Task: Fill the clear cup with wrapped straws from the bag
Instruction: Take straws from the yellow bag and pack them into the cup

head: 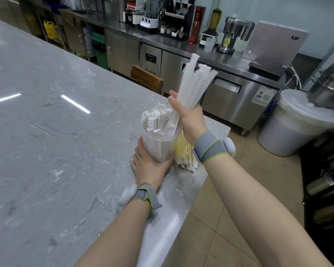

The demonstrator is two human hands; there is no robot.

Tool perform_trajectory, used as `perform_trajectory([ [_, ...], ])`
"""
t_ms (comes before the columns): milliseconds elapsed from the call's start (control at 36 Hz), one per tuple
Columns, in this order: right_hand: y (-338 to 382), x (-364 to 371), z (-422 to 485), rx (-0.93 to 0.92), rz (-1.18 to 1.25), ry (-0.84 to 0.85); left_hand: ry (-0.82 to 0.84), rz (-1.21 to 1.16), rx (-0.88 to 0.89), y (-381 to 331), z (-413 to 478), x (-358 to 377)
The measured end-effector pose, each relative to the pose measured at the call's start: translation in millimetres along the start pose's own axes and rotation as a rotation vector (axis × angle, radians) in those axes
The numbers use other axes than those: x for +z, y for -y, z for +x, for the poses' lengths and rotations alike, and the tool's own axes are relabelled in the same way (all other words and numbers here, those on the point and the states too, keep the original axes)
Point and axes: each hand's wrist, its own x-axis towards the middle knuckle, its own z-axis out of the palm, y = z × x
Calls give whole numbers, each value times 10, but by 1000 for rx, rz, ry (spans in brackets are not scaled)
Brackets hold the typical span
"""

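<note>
A clear cup [158, 147] stands near the right corner of the grey marble counter, packed with several white wrapped straws [154, 120]. My left hand [150, 166] grips the cup's lower part from the near side. My right hand [189, 120] grips a bundle of wrapped straws [193, 83] just above and to the right of the cup's rim; their lower ends reach into the cup and their tops fan up and to the right. The clear plastic bag [185, 155], with yellowish print and more straws inside, lies right behind the cup, partly hidden by my right wrist.
The marble counter [56, 132] stretches far to the left; its right edge [201, 182] runs just beside the bag, with tiled floor below. A wooden chair back [147, 78] stands beyond the counter. Steel cabinets with appliances line the back, and a white bin [297, 128] stands at right.
</note>
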Motion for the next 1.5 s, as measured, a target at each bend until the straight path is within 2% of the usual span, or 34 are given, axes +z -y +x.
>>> perform_trajectory([
  [111,-122,-14,-92,-26,-335,108,16,-10,3,-11,6,0],
  [167,-175,-25,-131,-35,-424,145,20,-7,2,-17,9,1],
  [361,-144,-35,-132,-22,-551,170,29,-6,-6,-14,3,7],
  [472,1,-20,-111,-42,-386,188,25,-9,-4,-14,-11,0],
  [639,241,114,-86,-264,-456,248,27,-12,-15,-38,-20,-20],
  [944,121,363,-165,-646,-1297,505,65,-7,-36,-95,6,-62],
  [1028,55,254,-129,-631,-1468,527,56,-1,-43,-103,-6,-59],
  [1111,-4,148,-155,-563,-1500,520,44,7,-35,-108,-9,-46],
  [1333,-242,222,-266,-539,-1486,481,43,156,-46,-136,36,-47],
  [1444,-259,223,-262,-632,-1524,439,62,158,-37,-123,49,-50],
  [1500,-261,183,-313,-739,-1431,381,74,145,-23,-120,46,-56],
])
